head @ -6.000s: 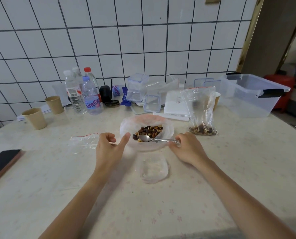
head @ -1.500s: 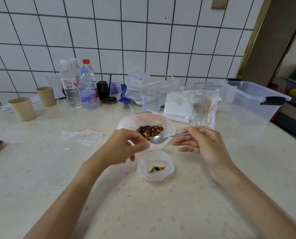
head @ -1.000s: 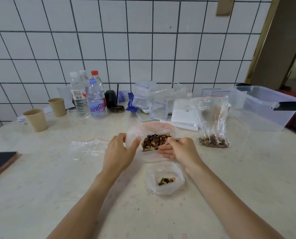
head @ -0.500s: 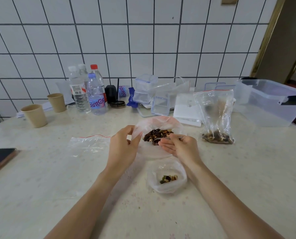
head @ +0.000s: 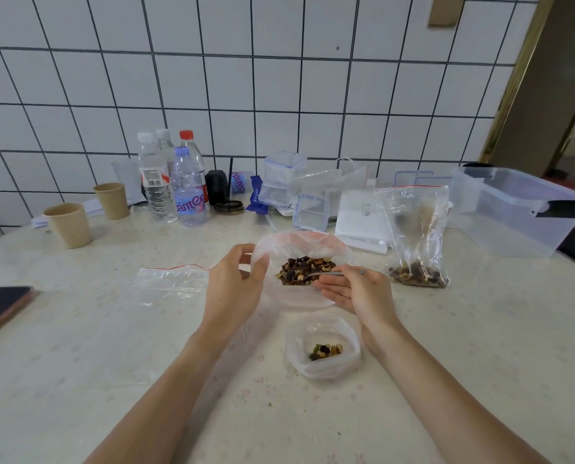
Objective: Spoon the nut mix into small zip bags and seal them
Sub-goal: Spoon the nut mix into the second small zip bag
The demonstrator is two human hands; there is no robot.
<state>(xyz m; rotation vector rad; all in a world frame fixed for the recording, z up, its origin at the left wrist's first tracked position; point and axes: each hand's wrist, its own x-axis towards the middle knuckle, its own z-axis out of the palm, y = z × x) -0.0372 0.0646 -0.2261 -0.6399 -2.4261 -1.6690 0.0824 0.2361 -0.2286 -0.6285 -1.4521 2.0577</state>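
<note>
Since half a second ago, both hands hold position at the large bag [head: 299, 249]. Left hand [head: 234, 286] pinches its rim at nine o'clock; right hand [head: 359, 291] grips the spoon [head: 333, 273] in the nut mix [head: 304, 269]. Advise keeping the loaded bowl level. Small zip bag [head: 323, 353], six o'clock, stands open, barely filled.

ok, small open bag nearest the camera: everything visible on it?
The small bag is clear, thin, crinkly plastic, standing open-mouthed on the table with its rim rolled or slumped into a shallow cup. A small clump of nut mix, dark, green and tan pieces, sits at its bottom. It lies just nearer the camera than the large nut bag, close beside the right wrist; contact cannot be told. Unsealed.
</note>
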